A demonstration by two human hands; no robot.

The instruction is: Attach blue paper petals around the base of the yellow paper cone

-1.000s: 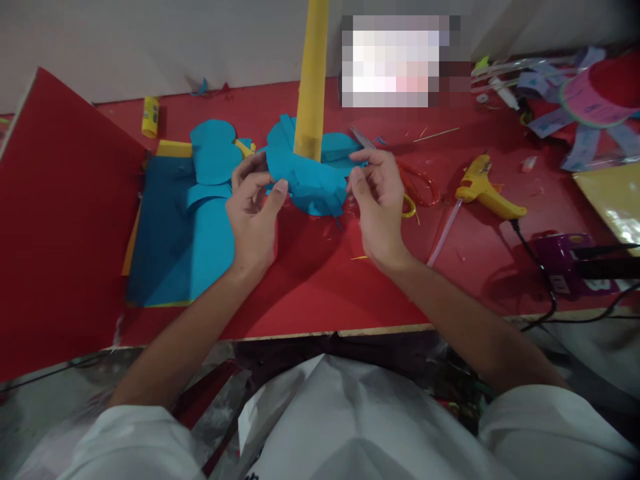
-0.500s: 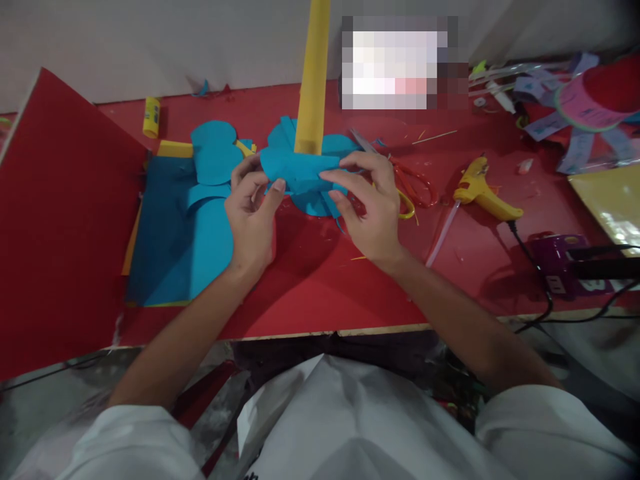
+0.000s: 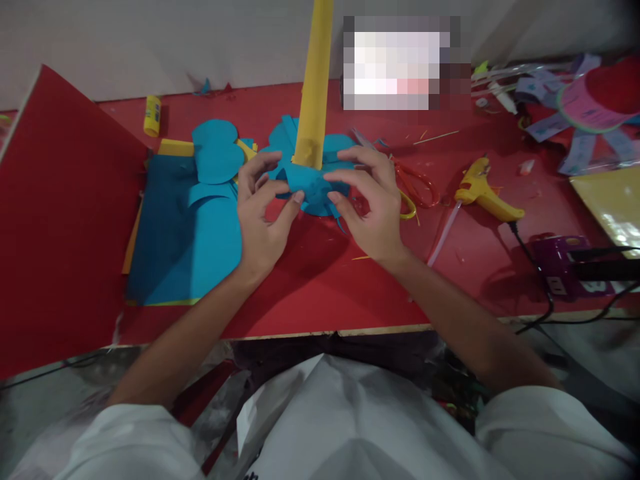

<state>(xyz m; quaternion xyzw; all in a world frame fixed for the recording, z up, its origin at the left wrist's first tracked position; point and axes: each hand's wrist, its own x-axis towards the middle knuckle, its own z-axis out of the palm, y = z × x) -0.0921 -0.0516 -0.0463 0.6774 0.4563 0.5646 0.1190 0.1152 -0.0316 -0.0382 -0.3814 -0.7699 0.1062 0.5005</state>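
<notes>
A blue paper piece (image 3: 311,181) is bent into a curve between my two hands above the red table. The wide lower end of a yellow paper strip (image 3: 313,113) meets it, and the strip rises up out of view. My left hand (image 3: 267,217) pinches the left edge of the piece between thumb and fingers. At its right edge, the fingertips and thumb of my right hand (image 3: 373,207) are closed on it. Behind and below lie more blue rounded paper shapes (image 3: 337,143), partly hidden by the strip and hands.
Blue sheets (image 3: 215,233) lie at left beside a tilted red board (image 3: 65,220). A glue stick (image 3: 152,117) stands behind. To the right are scissors (image 3: 417,183), a yellow glue gun (image 3: 487,193) with a cord, a purple power block (image 3: 565,263) and a pink paper ring (image 3: 585,107).
My left hand has moved right, closer to my right hand. The blue piece has become narrower and more curved between them, and the strip's lower end sits slightly lower.
</notes>
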